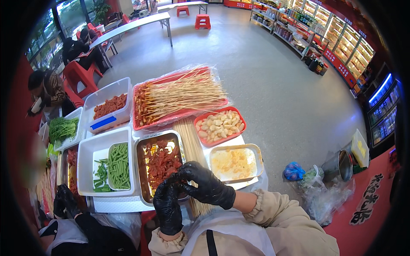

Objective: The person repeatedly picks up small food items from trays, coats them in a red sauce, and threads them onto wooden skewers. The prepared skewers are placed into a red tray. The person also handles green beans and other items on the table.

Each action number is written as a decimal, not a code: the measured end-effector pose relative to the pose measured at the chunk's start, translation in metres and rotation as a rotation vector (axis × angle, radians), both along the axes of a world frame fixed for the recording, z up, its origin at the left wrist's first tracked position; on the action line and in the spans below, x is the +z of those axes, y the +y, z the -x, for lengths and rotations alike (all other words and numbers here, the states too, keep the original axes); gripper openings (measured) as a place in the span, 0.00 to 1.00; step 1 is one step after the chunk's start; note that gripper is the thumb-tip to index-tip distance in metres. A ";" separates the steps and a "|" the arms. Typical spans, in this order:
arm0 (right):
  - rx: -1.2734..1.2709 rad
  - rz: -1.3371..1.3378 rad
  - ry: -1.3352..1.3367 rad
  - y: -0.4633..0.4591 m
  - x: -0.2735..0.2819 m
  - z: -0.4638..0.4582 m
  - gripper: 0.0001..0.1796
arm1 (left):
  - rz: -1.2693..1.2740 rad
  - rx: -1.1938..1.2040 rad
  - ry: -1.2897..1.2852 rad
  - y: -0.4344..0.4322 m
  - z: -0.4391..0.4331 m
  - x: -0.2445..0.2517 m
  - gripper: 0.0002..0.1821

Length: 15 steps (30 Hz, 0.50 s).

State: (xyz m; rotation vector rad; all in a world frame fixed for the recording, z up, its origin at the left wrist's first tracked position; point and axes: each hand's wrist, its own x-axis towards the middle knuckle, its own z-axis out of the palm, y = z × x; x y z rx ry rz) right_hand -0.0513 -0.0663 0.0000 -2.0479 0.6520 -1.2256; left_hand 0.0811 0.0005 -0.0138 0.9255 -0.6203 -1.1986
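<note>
My left hand [167, 204] and my right hand [208, 185], both in black gloves, meet over the near right corner of a metal tray [141, 179]. Red marinated meat pieces [161, 163] lie in that tray. The fingertips of both hands are drawn together, and whatever may be between them is hidden. A thick bundle of bare bamboo skewers [189, 137] runs along the tray's right side, passing under my right hand. Right of the bundle stands a shallow pan [235, 161] with a little yellowish liquid and some pale pieces.
Beyond are a red tray of loaded skewers [179, 96], a red basket of peeled garlic cloves [221, 124] and a clear bin of meat [110, 105]. A white bin [105, 160] holds cut green stalks. At left, a co-worker's gloved hands [65, 200] are close by. Bags [315, 192] lie at right.
</note>
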 end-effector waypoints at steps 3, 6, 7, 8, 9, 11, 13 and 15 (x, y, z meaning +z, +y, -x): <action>-0.031 -0.029 -0.005 0.006 -0.001 0.002 0.14 | 0.013 -0.026 0.052 0.002 0.003 0.000 0.12; -0.040 -0.056 0.008 0.012 0.000 0.003 0.14 | 0.041 -0.050 0.034 0.004 0.004 0.003 0.11; -0.053 -0.043 -0.003 0.013 0.001 0.002 0.14 | 0.054 -0.067 0.041 0.005 0.005 0.006 0.11; -0.067 -0.029 -0.014 0.014 0.002 0.003 0.14 | 0.067 -0.085 0.047 0.004 0.007 0.008 0.11; -0.065 -0.034 -0.024 0.015 0.006 0.003 0.15 | 0.063 -0.078 0.047 0.006 0.006 0.008 0.11; -0.062 -0.043 -0.043 0.017 0.020 0.007 0.16 | 0.055 -0.065 0.049 0.007 0.005 0.007 0.10; -0.093 -0.063 0.001 0.018 0.024 0.016 0.17 | 0.022 -0.032 -0.016 0.009 0.003 0.010 0.10; -0.144 -0.039 0.052 0.019 0.023 0.027 0.18 | 0.007 -0.001 -0.044 0.010 0.002 0.012 0.09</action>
